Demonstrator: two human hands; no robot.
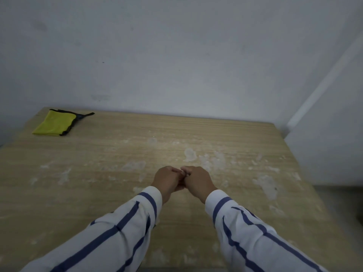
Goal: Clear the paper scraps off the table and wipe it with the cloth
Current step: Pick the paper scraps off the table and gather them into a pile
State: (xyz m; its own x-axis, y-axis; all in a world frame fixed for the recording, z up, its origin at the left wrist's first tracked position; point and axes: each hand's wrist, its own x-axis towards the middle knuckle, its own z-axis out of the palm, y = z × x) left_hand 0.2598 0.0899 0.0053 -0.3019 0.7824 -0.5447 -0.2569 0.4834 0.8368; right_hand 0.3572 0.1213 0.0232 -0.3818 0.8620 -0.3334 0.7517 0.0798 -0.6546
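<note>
My left hand and my right hand are side by side above the middle of the wooden table, fingers curled and touching each other. A small white scrap of paper peeks out between their fingertips; which hand holds it I cannot tell. A folded yellow cloth with a dark edge lies at the table's far left corner, well away from both hands. Pale whitish smears and flecks mark the tabletop, mostly in the middle and to the right.
A grey-white wall stands directly behind the table. A second wall surface closes in on the right beyond the table's right edge. My striped sleeves cover the near part of the table.
</note>
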